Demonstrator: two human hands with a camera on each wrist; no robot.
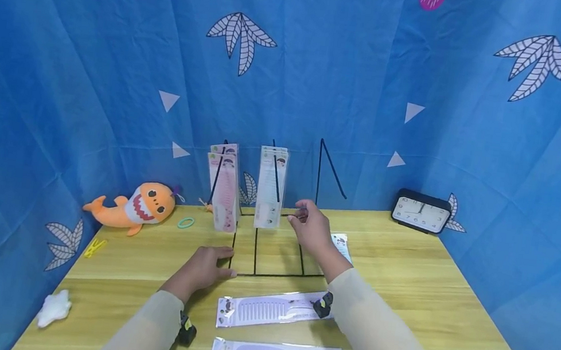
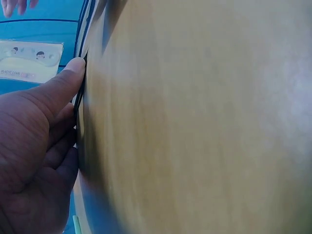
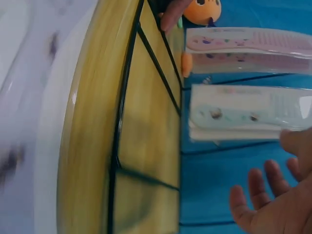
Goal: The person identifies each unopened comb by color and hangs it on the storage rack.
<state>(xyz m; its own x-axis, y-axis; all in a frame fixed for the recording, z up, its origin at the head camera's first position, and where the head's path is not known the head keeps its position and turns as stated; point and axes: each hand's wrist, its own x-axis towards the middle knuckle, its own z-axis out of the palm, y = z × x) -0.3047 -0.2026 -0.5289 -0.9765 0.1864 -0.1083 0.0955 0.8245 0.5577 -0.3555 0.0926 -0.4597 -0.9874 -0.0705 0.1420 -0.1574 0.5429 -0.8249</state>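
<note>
A black wire rack (image 1: 276,275) stands on the table with upright hooks. My left hand (image 1: 204,267) rests at its front left corner, thumb and fingertips touching the base wire. Packaged pink combs (image 1: 226,197) hang from the left hook, and packaged pale green combs (image 1: 268,208) from the middle one. Just right of the green packs, my right hand (image 1: 313,228) is raised over the base, fingers loosely bent and apart. Nothing sits between those fingers in the right wrist view, where the thumb overlaps the end of a green pack. The right hook (image 1: 333,169) carries no pack.
Two packaged purple combs (image 1: 275,310) lie in front of the rack. Another pack (image 1: 342,244) shows partly behind the right wrist. An orange plush shark (image 1: 136,207), a green ring (image 1: 185,222), a yellow clip (image 1: 94,247) and a white star (image 1: 54,308) lie left. A clock (image 1: 420,212) stands back right.
</note>
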